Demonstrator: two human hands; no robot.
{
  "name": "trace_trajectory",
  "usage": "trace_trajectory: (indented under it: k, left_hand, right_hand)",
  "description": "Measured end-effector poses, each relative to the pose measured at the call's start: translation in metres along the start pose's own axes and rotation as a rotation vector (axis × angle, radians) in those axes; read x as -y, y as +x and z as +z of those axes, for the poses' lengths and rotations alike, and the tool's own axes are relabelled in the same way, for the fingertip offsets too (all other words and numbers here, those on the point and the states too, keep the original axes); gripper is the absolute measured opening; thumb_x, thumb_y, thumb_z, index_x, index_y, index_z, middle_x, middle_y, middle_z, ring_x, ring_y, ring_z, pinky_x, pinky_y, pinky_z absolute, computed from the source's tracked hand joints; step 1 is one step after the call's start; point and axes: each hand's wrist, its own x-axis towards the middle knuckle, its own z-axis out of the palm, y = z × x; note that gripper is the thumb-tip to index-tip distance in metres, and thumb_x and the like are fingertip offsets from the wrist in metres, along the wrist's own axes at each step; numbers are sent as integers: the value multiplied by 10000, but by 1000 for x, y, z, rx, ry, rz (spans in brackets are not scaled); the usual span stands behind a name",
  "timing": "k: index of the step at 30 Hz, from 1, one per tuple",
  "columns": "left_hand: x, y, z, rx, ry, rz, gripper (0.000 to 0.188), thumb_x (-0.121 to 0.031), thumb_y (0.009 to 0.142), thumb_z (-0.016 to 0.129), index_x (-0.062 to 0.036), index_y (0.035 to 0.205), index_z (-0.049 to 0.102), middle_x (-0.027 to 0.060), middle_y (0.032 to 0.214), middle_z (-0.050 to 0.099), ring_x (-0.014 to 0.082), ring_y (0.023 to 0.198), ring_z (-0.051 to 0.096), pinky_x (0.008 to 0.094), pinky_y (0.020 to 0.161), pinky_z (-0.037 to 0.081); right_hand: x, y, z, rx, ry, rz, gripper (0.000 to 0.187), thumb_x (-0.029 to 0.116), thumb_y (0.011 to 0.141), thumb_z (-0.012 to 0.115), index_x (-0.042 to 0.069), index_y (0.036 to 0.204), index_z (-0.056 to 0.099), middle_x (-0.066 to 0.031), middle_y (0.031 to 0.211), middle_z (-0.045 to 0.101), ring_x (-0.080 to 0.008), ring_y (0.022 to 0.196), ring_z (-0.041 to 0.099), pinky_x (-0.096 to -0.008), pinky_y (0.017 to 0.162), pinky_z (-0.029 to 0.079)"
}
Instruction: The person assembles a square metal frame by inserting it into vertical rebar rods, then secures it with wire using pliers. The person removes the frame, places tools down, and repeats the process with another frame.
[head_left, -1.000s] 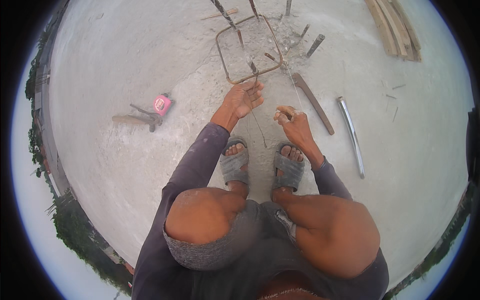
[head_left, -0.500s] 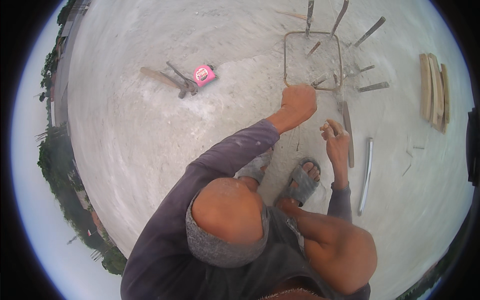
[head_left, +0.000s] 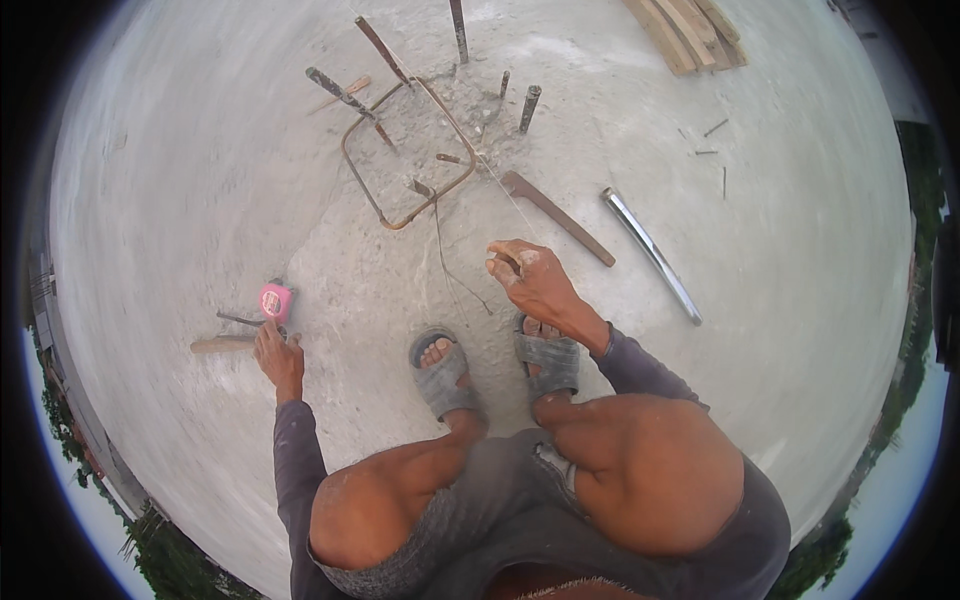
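Note:
My left hand point(head_left: 280, 360) reaches down at the left with thumb and fingers apart, over the near end of a wooden-handled tool point(head_left: 222, 344). A thin dark metal bar point(head_left: 238, 319) lies beside that handle, and the tool's head is hidden under my fingers. Just beyond the fingertips sits a pink tape measure point(head_left: 276, 301). My right hand point(head_left: 535, 285) hovers in front of my right foot, fingers curled and pinched; what is in them is too small to make out. A thin pale string point(head_left: 508, 192) runs from the bars toward it.
Upright rebar stubs point(head_left: 380, 47) rise from the concrete around a bent steel stirrup point(head_left: 352, 165). Thin wires point(head_left: 446, 262) trail from it. A flat brown stick point(head_left: 560, 220), a shiny metal tube point(head_left: 652, 255), several nails point(head_left: 724, 182) and wooden boards point(head_left: 690, 38) lie rightward.
My left hand has left the stirrup and moved down left to the tool by the tape measure. My right hand stays raised and pinched. The view has turned.

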Motion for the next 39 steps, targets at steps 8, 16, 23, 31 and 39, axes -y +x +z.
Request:
trace_trajectory:
  k: [8,16,23,31,39]
  left_hand:
    - [39,24,-3,-173,-157,8,198,-178,958,629,-14,1057,581,159,1012,596,359,980,598,481,838,469]
    - [10,-24,-3,-30,-48,170,506,-171,813,762,-67,1263,556,152,1274,578,349,1239,526,474,1011,427]
    - [28,-20,-2,101,32,274,492,-65,827,643,-105,1310,558,115,1327,568,302,1367,451,484,1109,368]
    - [54,-4,-14,32,217,536,285,-44,852,581,-90,1133,589,78,1154,604,290,1249,531,473,1030,404]
    - [2,30,-106,-290,-273,181,284,-79,952,570,-19,1225,621,146,1140,664,318,1075,623,440,965,474]
  right_hand:
    - [7,-1,-13,-61,-21,-56,302,205,953,664,-13,1159,701,-194,1036,723,-309,898,708,-364,804,546]
    - [12,3,-1,71,-30,1,321,204,945,654,-18,1174,694,-237,1119,708,-366,1033,689,-401,898,526]
    - [5,1,-3,73,-117,46,304,184,945,663,-16,1173,691,-218,1092,715,-360,999,694,-401,880,528]
    - [2,-2,5,70,-131,-90,289,198,950,638,-9,1144,695,-227,1107,702,-378,986,690,-413,872,533]
    - [27,-7,-10,-17,-51,-263,484,236,921,729,83,1351,569,-111,1130,683,-301,1036,669,-391,865,547]
